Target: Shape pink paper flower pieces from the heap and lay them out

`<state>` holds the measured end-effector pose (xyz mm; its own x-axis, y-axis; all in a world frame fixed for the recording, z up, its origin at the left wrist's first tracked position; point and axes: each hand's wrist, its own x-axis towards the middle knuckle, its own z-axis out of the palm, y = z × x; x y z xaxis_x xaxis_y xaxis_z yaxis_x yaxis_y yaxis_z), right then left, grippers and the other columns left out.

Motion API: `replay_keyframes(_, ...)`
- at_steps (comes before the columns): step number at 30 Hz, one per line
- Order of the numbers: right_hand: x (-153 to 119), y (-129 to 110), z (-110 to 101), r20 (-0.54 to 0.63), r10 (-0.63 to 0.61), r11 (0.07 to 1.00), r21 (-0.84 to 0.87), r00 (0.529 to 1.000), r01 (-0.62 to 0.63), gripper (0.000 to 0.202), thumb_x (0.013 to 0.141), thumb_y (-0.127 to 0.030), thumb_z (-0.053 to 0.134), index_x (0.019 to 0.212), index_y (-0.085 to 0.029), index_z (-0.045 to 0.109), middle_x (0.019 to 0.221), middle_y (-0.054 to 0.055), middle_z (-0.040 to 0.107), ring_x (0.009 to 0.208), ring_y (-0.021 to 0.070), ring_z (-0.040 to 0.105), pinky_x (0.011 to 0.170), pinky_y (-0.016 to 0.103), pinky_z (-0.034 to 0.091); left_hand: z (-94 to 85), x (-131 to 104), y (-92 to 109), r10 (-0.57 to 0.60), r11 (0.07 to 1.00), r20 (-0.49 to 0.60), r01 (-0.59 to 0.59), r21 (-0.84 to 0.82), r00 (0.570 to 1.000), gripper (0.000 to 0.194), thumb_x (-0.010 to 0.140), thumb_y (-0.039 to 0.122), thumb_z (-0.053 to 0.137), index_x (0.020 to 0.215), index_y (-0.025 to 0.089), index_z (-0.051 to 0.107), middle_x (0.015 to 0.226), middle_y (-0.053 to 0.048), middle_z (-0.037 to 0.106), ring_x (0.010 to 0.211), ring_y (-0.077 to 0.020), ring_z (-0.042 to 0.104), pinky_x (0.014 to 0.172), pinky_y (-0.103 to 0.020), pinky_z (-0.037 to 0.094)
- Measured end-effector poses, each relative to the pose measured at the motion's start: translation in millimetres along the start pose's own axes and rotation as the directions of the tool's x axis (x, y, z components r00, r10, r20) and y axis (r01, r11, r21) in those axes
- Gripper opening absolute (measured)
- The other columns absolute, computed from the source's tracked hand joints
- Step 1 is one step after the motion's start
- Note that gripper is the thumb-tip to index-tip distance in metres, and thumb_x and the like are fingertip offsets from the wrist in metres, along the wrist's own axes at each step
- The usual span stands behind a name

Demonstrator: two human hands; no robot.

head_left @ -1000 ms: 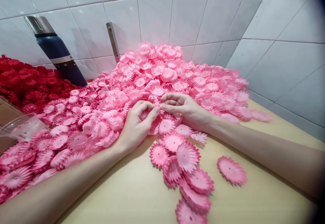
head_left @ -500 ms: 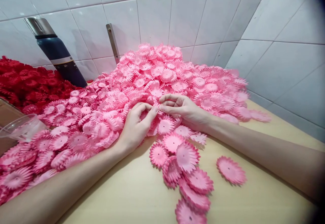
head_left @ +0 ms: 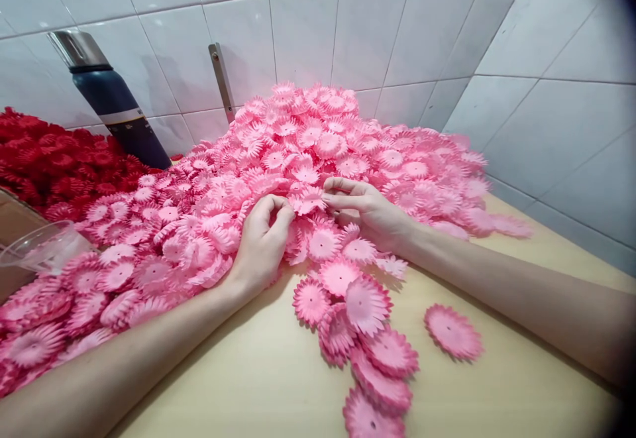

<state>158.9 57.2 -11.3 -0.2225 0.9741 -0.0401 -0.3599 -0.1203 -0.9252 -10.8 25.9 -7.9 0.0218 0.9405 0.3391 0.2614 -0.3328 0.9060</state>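
Note:
My left hand [head_left: 264, 236] is closed at the front of the heap, thumb and index finger pressed together; anything in the pinch is too small to make out. To its right, my right hand [head_left: 370, 213] holds the edge of a light pink scalloped flower-petal disc [head_left: 308, 199] between thumb and fingers. That disc sits between the two hands, in front of a large heap of pink petal discs [head_left: 328, 146]. Below the hands, several darker-edged pink discs [head_left: 368, 305] trail toward me over the pale wooden table [head_left: 238, 378].
A single pink disc [head_left: 453, 333] lies apart on the right. At the left are a red petal heap [head_left: 50, 166], a dark blue bottle [head_left: 116, 107], a clear plastic cup [head_left: 50, 252] and a cardboard box [head_left: 17, 226]. A tiled wall [head_left: 387, 20] stands behind.
My hands have drawn apart from their fingertip-to-fingertip pinch, left hand to the left, right hand slightly right. The light pink disc now shows more fully between them.

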Motion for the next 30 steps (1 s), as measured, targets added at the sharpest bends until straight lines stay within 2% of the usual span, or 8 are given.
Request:
replay_keyframes(2, 0.2, -1.1, -0.1, -0.056, 0.023, 1.000, -0.003, 0.998, -0.024, 0.025, 0.060, -0.014, 0.081, 0.080, -0.019, 0.067, 0.072, -0.004, 0.062, 0.061, 0.0065, 0.055, 0.055, 0.018, 0.043, -0.7, -0.4, 1.5, -0.032, 0.999, -0.041, 0.032, 0.000, 0.999, 0.016, 0.081, 0.019, 0.051, 0.065, 0.018, 0.050, 0.071, 0.002, 0.054, 0.067, -0.0118, 0.047, 0.064, -0.024, 0.039)
replay_keyframes(8, 2.1, 0.5, -1.2, -0.102, 0.014, 0.998, 0.067, 0.995, -0.007, 0.024, 0.063, -0.012, 0.078, 0.082, -0.018, 0.067, 0.070, -0.004, 0.061, 0.060, 0.0073, 0.054, 0.056, 0.019, 0.045, -2.1, -1.2, 3.7, -0.035, 0.999, -0.183, 0.042, 0.034, 0.982, 0.021, 0.074, 0.018, 0.051, 0.054, 0.018, 0.044, 0.060, 0.003, 0.052, 0.059, -0.0104, 0.046, 0.059, -0.025, 0.037)
replay_keyframes(13, -0.7, -0.3, -2.7, -0.036, 0.007, 0.999, 0.051, 0.999, -0.006, 0.029, 0.061, -0.016, 0.083, 0.084, -0.018, 0.067, 0.069, -0.005, 0.064, 0.060, 0.0059, 0.058, 0.054, 0.017, 0.045, -2.1, -0.2, -1.8, -0.022, 1.000, -0.187, 0.026, 0.018, 0.982, 0.016, 0.072, 0.018, 0.058, 0.062, 0.019, 0.046, 0.070, 0.002, 0.057, 0.067, -0.0123, 0.052, 0.066, -0.026, 0.041)
replay_keyframes(15, -2.3, 0.1, -2.9, 0.032, -0.005, 0.999, 0.045, 0.999, 0.004, 0.030, 0.060, -0.016, 0.085, 0.084, -0.017, 0.066, 0.065, -0.006, 0.063, 0.055, 0.0045, 0.056, 0.048, 0.015, 0.041, -2.3, 0.3, -3.3, 0.029, 1.000, -0.159, -0.027, 0.015, 0.987, 0.011, 0.072, 0.015, 0.059, 0.071, 0.019, 0.049, 0.077, 0.002, 0.057, 0.073, -0.0131, 0.053, 0.071, -0.027, 0.042)
replay_keyframes(18, -3.1, 2.3, -3.5, 0.108, -0.033, 0.999, 0.020, 0.994, 0.031, 0.031, 0.061, -0.017, 0.085, 0.085, -0.017, 0.066, 0.061, -0.006, 0.063, 0.047, 0.0034, 0.051, 0.042, 0.015, 0.037, -2.6, 0.4, -2.2, 0.116, 0.989, -0.030, -0.112, 0.092, 0.993, 0.003, 0.079, 0.018, 0.059, 0.076, 0.018, 0.058, 0.082, -0.001, 0.059, 0.080, -0.0148, 0.055, 0.078, -0.029, 0.043)
replay_keyframes(21, -2.8, 4.3, -4.1, 0.174, -0.056, 0.998, -0.024, 0.983, 0.061, 0.026, 0.064, -0.018, 0.084, 0.084, -0.016, 0.067, 0.062, -0.006, 0.064, 0.042, 0.0009, 0.047, 0.039, 0.013, 0.035, -2.3, -0.2, 0.0, 0.174, 0.969, 0.056, -0.181, 0.169, 0.983, 0.017, 0.081, 0.029, 0.064, 0.070, 0.016, 0.063, 0.084, -0.005, 0.061, 0.083, -0.0171, 0.058, 0.083, -0.031, 0.044)
replay_keyframes(25, -2.7, 4.5, -3.5, 0.203, -0.071, 0.995, -0.054, 0.976, 0.084, 0.021, 0.067, -0.017, 0.082, 0.082, -0.015, 0.067, 0.057, -0.008, 0.060, 0.038, -0.0018, 0.041, 0.037, 0.011, 0.032, -1.5, -0.1, -0.8, 0.188, 0.964, 0.099, -0.203, 0.174, 0.977, 0.016, 0.084, 0.030, 0.063, 0.075, 0.017, 0.064, 0.086, -0.005, 0.062, 0.084, -0.0180, 0.059, 0.084, -0.032, 0.045)
replay_keyframes(30, -1.9, 5.4, -4.0, 0.206, -0.063, 0.997, -0.033, 0.976, 0.072, 0.020, 0.069, -0.015, 0.080, 0.085, -0.016, 0.067, 0.057, -0.009, 0.059, 0.039, -0.0011, 0.041, 0.037, 0.011, 0.033, -1.3, 0.6, -1.9, 0.165, 0.970, 0.158, -0.189, 0.151, 0.974, 0.012, 0.088, 0.026, 0.057, 0.078, 0.019, 0.061, 0.087, -0.004, 0.061, 0.086, -0.0179, 0.058, 0.085, -0.033, 0.044)
